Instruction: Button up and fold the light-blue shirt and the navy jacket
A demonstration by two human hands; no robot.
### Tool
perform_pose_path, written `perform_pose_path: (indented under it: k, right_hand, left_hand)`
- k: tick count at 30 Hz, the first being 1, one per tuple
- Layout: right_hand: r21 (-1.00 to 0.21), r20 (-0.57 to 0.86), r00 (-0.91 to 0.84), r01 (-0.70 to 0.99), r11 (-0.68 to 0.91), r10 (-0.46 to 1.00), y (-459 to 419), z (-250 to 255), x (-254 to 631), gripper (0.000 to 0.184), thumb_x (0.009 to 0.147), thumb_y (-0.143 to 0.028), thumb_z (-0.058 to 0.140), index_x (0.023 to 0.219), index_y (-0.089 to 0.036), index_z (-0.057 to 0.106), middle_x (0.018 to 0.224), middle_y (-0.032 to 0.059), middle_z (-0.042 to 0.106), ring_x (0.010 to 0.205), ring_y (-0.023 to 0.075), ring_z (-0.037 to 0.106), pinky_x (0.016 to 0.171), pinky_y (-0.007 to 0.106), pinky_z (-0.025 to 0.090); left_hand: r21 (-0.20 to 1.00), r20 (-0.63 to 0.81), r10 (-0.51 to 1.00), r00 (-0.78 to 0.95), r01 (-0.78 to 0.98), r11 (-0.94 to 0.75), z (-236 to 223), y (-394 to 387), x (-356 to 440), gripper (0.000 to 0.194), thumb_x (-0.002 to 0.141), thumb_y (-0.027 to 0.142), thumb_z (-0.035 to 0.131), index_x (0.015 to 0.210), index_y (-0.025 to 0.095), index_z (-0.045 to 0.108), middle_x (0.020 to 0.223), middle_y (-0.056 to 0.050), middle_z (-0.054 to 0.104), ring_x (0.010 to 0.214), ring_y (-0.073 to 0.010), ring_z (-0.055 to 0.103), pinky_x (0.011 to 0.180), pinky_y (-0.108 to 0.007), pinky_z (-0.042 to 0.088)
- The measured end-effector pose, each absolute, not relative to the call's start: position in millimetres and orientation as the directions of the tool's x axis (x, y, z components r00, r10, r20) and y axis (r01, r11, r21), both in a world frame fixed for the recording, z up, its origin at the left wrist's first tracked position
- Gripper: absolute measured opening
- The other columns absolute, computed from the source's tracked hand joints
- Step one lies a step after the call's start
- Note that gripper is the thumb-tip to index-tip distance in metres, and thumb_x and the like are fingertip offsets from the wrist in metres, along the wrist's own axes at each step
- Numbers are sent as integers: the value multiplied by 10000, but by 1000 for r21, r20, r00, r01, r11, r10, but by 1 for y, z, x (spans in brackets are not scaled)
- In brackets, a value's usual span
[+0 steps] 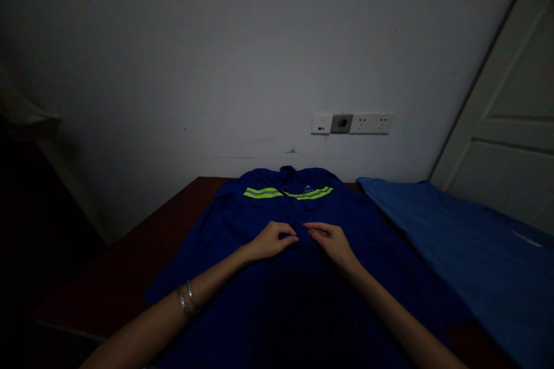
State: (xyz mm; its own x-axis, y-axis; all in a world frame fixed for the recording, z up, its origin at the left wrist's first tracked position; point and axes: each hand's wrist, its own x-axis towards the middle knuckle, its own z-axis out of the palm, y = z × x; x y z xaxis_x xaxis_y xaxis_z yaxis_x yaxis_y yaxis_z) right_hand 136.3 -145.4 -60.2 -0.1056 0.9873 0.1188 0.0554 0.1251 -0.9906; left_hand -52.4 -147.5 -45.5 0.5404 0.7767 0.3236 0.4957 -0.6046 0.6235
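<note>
A dark blue work jacket [242, 225] lies spread out with its collar toward the wall and its sleeves out to the sides. Yellow-green stripes with a grey band cross its chest, and a small pale logo sits above the right stripe. At the front opening, below the stripes, my left hand [273, 240] pinches the cloth between thumb and fingers. Just to the right, my right hand [332, 243] pinches the other side of the opening. A small gap separates the fingertips. Dim light hides whatever fastener lies between them.
The jacket rests on a dark red-brown table [173, 213] against a pale wall [208, 69]. Lighter blue cloth [454, 242] covers the right side. Wall sockets [371, 123] are above the table's back edge. A panelled door [511, 127] stands at right.
</note>
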Motion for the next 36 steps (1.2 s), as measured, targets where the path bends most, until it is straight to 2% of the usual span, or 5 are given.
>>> perform_pose_path:
  k: [11,16,24,31,36]
  right_hand:
    - [-991,131,-120,27,135,984,-152,-59,135,286,581,-296,645,822,-157,708,769,59,715,727,205,651,641,294,494]
    - [-986,157,-126,38,163,980,-153,-57,135,289,579,-301,657,820,-150,706,790,70,716,750,211,649,683,306,490]
    - [-990,142,-112,-20,140,984,-152,-58,136,275,647,-347,590,824,-168,701,800,65,714,785,211,650,738,320,488]
    - [-993,98,-137,-73,88,986,-150,-63,138,348,611,-363,665,901,-171,673,814,67,714,746,212,654,668,308,497]
    - [-992,76,-183,-112,57,980,-147,-67,141,412,573,-363,717,927,-160,664,837,83,712,789,227,655,710,320,496]
  left_hand:
    - [515,317,759,569,569,-641,-47,-145,-45,189,833,265,522,877,149,664,862,-40,676,794,-141,595,741,-218,421]
    - [469,328,741,586,580,-666,-46,-145,-45,197,838,269,513,883,152,665,876,-47,675,813,-149,596,750,-225,418]
    - [468,353,753,555,593,-656,-48,-147,-44,196,832,275,523,881,158,673,887,-47,677,812,-150,597,764,-234,419]
    - [477,362,746,559,576,-664,-48,-146,-45,203,842,281,511,875,157,668,881,-46,676,809,-147,595,766,-233,419]
    - [482,362,742,564,569,-667,-48,-145,-44,201,846,281,507,867,161,668,862,-46,672,805,-148,591,761,-236,418]
